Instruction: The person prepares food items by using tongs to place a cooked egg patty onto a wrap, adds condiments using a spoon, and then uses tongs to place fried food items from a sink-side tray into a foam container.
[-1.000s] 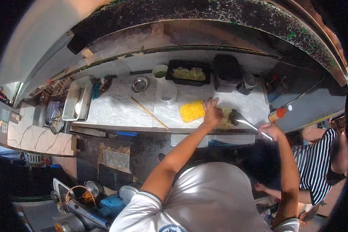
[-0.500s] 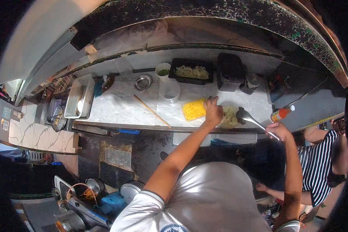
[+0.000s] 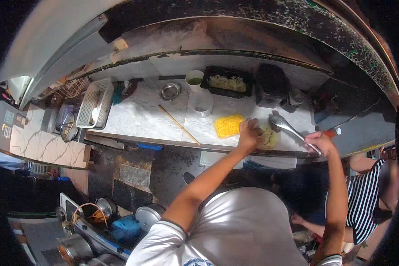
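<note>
My right hand (image 3: 320, 142) grips the handle of a large metal serving spoon (image 3: 292, 131). The spoon's bowl tilts over the worktop just right of a heap of pale shredded food (image 3: 268, 137), which seems to sit in a clear container. At the left edge of that heap, my left hand (image 3: 251, 134) has its fingers curled downward; what they hold, if anything, is hidden. Left of this hand stands a block of yellow shredded food (image 3: 228, 126), like grated cheese. An orange-red bottle with a white cap (image 3: 332, 132) lies beyond my right hand.
Along the back are a black tray of pale shreds (image 3: 228, 83), a white tub with green bits (image 3: 194, 80) and dark canisters (image 3: 270, 86). A wooden stick (image 3: 178, 124), metal bowl (image 3: 170, 91) and white basket (image 3: 89, 106) stand left. Someone in a striped shirt (image 3: 363, 199) is at right.
The view has shifted slightly, so the worktop sits a little further right. The spoon stays in my right hand, and my left hand remains beside the pale food.
</note>
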The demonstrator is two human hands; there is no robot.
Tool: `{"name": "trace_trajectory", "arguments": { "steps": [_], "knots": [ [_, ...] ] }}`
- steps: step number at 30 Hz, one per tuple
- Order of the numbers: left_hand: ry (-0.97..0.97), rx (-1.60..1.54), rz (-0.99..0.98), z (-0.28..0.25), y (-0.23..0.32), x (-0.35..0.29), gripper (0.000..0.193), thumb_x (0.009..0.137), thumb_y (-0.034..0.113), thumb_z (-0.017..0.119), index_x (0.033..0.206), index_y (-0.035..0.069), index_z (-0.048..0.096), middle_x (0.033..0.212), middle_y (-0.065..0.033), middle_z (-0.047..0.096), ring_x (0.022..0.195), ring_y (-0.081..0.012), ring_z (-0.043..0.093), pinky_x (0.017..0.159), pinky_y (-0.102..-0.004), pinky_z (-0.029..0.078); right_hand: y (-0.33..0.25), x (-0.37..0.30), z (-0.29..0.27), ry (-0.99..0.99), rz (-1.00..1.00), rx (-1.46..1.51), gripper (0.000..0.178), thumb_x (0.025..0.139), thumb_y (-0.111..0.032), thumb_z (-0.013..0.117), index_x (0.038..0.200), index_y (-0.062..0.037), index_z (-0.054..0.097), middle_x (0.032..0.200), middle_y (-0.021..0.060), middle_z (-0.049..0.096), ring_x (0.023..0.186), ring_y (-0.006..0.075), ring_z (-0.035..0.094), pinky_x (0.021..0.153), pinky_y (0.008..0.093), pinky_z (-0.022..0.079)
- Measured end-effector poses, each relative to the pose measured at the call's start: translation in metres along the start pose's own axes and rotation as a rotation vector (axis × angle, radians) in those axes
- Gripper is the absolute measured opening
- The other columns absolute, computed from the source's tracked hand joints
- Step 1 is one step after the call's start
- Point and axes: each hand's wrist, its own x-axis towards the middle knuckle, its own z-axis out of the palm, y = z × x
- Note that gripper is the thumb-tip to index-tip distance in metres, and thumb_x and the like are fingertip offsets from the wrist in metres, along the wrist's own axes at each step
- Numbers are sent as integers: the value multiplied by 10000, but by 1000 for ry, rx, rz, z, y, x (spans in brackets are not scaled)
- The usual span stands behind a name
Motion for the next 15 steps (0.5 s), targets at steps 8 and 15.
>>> {"name": "trace_trajectory", "arguments": {
  "steps": [8, 15],
  "knots": [
    [14, 37, -250, -84, -14, -44, 238, 718, 113, 855, 935, 130, 760, 1222, -93, 621, 1164, -337, 546, 991, -484, 424, -31, 66, 85, -73, -113, -248, 188, 912, -152, 775, 990, 18, 778, 823, 80, 753, 616, 127, 640, 563, 288, 524],
    [85, 89, -383, -108, -45, -64, 292, 736, 71, 824, 999, 146, 720, 1190, -98, 593, 1153, -331, 531, 988, -467, 425, -35, 130, 117, -138, -224, -503, 138, 874, -134, 807, 928, -8, 796, 772, 29, 736, 626, 103, 624, 572, 284, 514]
  ]
}}
